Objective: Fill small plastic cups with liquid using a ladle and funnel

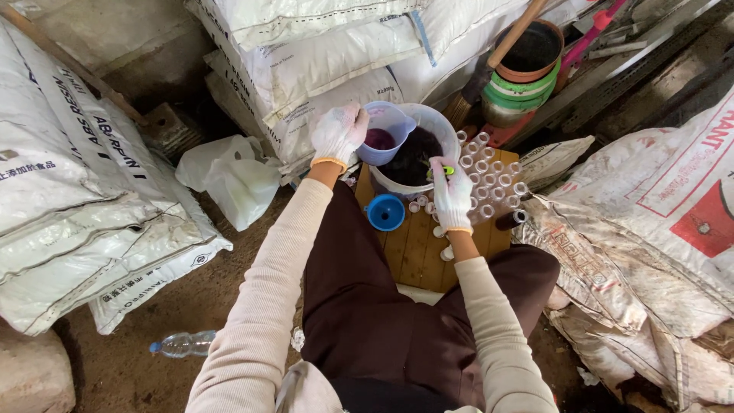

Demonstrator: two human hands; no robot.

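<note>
**Gloved hands at a bucket and jug on a low wooden board**

Here, a small wooden board lies on a dirt floor, hemmed in by stacked white sacks on the left, more sacks behind, and crumpled, soiled sacks on the right. A white plastic bag sits beside the left stack, and one clear plastic bottle lies on its side on the floor, its blue cap pointing left.

At the board's far edge stands one white bucket holding a dark mass. The left hand, in a white glove, is closed around one pale blue jug held over the bucket's left rim; the jug is roughly upright, its mouth upward, its spout pointing right toward the bucket's middle, with dark purple liquid inside. The right hand, also gloved, is at the bucket's near rim with its fingers curled around a small green-tipped object; what that object is cannot be told.

One blue funnel rests near the board's left edge, wide mouth up. Many small clear vials stand clustered over the board's far right corner, too many and too small to count, with a few loose ones near the middle. Behind, stacked pots and a wooden-handled brush lean against the sacks.
</note>
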